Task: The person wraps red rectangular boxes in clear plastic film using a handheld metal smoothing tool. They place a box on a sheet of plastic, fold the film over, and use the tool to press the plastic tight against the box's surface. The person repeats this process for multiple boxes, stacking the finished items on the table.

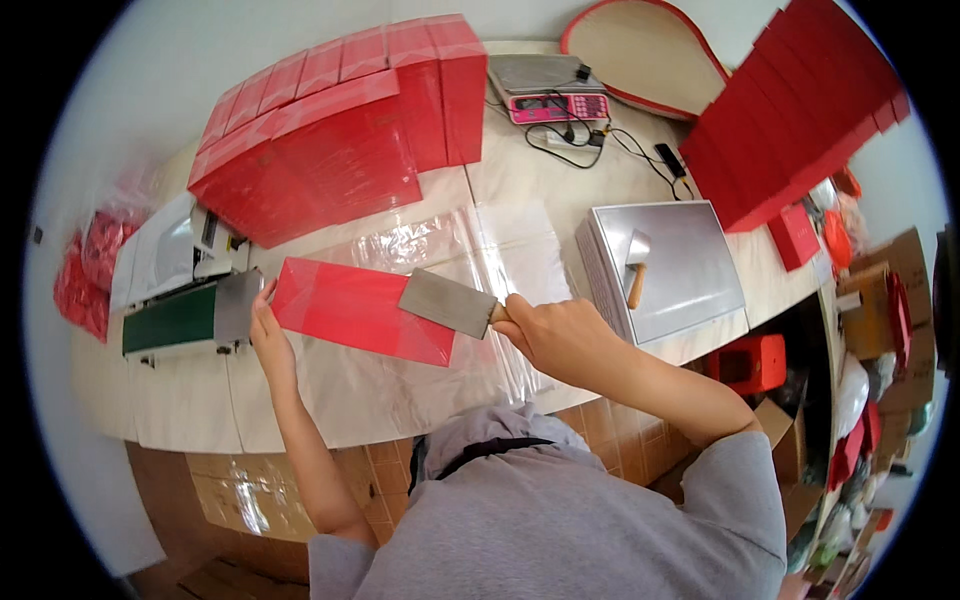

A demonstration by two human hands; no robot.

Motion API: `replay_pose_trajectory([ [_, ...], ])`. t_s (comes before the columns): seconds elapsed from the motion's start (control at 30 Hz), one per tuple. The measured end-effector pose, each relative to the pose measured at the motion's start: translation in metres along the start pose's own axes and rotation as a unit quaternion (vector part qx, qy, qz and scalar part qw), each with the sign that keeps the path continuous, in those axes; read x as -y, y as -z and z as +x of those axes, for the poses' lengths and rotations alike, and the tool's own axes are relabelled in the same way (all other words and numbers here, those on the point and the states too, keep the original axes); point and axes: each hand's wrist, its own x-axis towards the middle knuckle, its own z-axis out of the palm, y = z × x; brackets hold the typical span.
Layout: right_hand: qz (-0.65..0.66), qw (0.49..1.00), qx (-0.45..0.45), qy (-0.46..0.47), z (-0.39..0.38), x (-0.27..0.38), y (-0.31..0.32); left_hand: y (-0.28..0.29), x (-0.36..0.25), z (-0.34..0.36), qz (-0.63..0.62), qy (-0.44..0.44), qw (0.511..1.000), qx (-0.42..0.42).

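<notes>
1. Pale worktop (180,400) spans my view, set before a light wall (200,60).
2. Next in bulk, I see red boxes packed upright at the back left (320,150), and another tall red stack (790,120) at the right.
3. Clear film (535,255) lies in creases across the middle.
4. Right of that film I have a silver-grey box (690,270), its lid facing up.
5. Central to my view is the long red box (350,310), over the film, slanting down toward the right.
6. A broad-bladed tool (450,300) overlaps that box's right end; I cannot tell whether the metal touches it.
7. My right hand (545,335) is curled around the tool's handle.
8. My left hand (268,325) meets the long box's left end; whether it pinches or merely steadies, I cannot tell.
9. Smallest, a wooden-handled scraper (638,265) rests on the silver-grey box.
</notes>
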Motion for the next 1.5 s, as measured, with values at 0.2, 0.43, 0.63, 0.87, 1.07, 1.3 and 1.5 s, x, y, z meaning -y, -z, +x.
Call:
replay_pose_trajectory([
  [0.2, 0.074, 0.987, 0.000, -0.145, -0.032, -0.050, 0.014, 0.013, 0.020, -0.002, -0.012, -0.014, 1.000, -0.011],
  [0.43, -0.057, 0.844, -0.211, -0.490, -0.129, -0.214, -0.063, 0.009, 0.046, 0.008, -0.022, -0.034, 0.999, 0.007],
  [0.63, -0.006, 0.739, -0.210, -0.640, -0.182, -0.274, -0.112, 0.001, 0.035, 0.002, -0.064, -0.024, 0.998, 0.009],
  [0.87, -0.007, 0.734, -0.104, -0.671, -0.165, -0.258, -0.114, 0.003, 0.042, -0.008, -0.077, 0.064, 0.995, -0.030],
  [1.07, -0.082, 0.829, -0.234, -0.502, -0.095, -0.178, -0.100, -0.021, 0.083, -0.077, -0.187, 0.125, 0.968, -0.111],
  [1.3, 0.184, 0.973, -0.139, -0.031, 0.101, 0.029, -0.065, -0.060, 0.145, -0.194, -0.368, 0.381, 0.848, -0.030],
  [1.5, -0.032, 0.992, 0.048, 0.109, 0.200, 0.142, -0.110, -0.132, 0.206, -0.243, -0.570, 0.531, 0.599, 0.184],
])
